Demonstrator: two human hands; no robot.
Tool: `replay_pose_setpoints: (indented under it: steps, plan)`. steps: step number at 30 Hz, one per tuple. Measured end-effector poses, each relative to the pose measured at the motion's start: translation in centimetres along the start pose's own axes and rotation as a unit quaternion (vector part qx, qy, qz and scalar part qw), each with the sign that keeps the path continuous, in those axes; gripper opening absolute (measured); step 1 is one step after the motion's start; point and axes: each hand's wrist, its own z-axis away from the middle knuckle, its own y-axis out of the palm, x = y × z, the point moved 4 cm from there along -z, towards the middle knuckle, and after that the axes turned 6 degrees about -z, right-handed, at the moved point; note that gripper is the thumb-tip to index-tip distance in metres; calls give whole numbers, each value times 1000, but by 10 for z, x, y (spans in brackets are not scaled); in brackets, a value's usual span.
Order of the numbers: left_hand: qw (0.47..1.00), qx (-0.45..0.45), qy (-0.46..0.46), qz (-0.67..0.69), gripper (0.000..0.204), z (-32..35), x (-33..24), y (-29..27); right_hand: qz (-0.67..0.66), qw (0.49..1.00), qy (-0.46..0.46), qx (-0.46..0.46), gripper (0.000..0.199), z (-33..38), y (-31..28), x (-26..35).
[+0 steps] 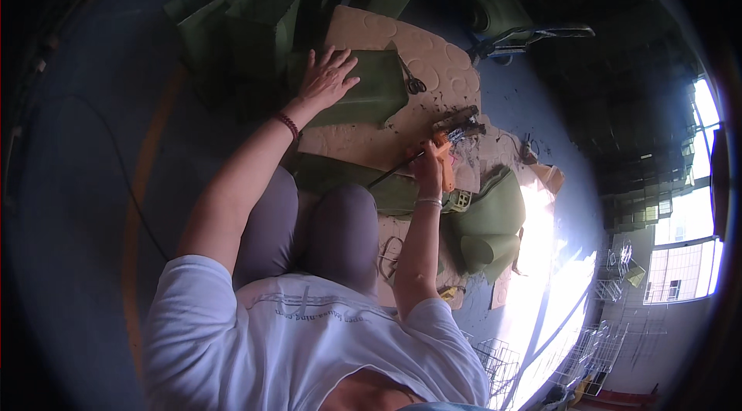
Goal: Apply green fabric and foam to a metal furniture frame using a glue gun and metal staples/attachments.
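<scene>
My left hand (326, 80) lies with its fingers spread on a dark green sheet piece (371, 94), which rests on brown cardboard. Held in my right hand (424, 170) is an orange gun-shaped tool (444, 154); a thin black rod (393, 173) runs from it toward my knees. Just beyond the tool sits a dark, grimy block-like object (461, 119), whose kind I cannot make out. A pair of black-handled scissors (416, 85) lies by the green sheet's right edge. Another long green piece (340, 177) stretches across in front of my knees.
Upright green box-like pieces (263, 13) stand at the far left. A curled green sheet (487, 218) lies right of my forearm. Dark scraps dot the cardboard (440, 63). White wire racks (591, 349) stand lower right, and stacked green pieces (618, 102) rise along the right side.
</scene>
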Motion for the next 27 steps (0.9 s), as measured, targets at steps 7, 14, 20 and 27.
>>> replay_pose_setpoints:
  steps: [7, 14, 20, 27]
  plan:
    - [1000, 1, 21, 14, 47, 0, 0, -2, 747, 524, -316, -259, 53, 36, 1, 53]
    - [999, -25, 21, 4, 47, 2, -3, -1, 801, 537, -233, -122, 52, 2, 13, 57]
    - [1000, -21, 7, 8, 47, 4, 0, 0, 715, 599, -348, -94, 41, 12, 18, 82]
    - [999, -32, 7, 17, 46, 7, 1, -1, 441, 830, -261, -218, 43, 61, 57, 132]
